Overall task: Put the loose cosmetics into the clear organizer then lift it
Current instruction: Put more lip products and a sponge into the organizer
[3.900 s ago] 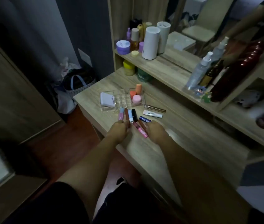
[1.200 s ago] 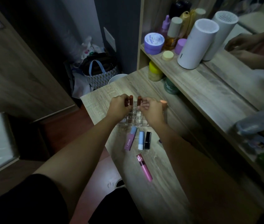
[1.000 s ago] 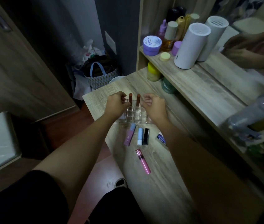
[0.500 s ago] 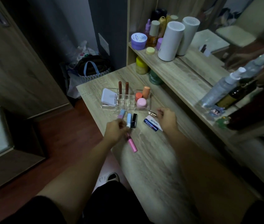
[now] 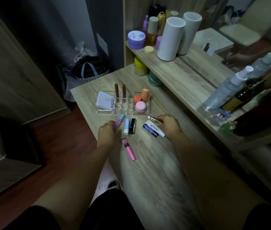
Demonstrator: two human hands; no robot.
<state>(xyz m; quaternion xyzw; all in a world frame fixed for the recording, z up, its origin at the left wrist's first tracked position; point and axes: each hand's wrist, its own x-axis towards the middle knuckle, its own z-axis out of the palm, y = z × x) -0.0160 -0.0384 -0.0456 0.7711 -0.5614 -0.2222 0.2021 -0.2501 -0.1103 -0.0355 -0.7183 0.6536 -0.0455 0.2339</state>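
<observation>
Head view. Your two brown sticks (image 5: 119,92), which your hands were seating a second ago, now stand upright in the middle slots of the clear organizer (image 5: 123,112); both hands have dropped back to the near side of it. So two items are stowed and a new pick-up is starting.

Your left hand (image 5: 107,134) is closed on the purple tube (image 5: 119,121), just in front of the organizer. Your right hand (image 5: 168,124) pinches the gold stick (image 5: 154,119) at the organizer's near right corner, fingers narrow.

Still loose, all in front of the organizer: blue tube (image 5: 126,126), black lipstick (image 5: 132,126), lip balm pack (image 5: 153,130) beside your right hand, pink tube (image 5: 129,149) nearest you.

Room: the organizer sits near the desk's (image 5: 148,171) left edge, and the pink tube lies close to that edge too. Judgement: nudge it and it may roll off. The shelf (image 5: 173,75) bounds the right side; above the organizer is clear for lifting.
</observation>
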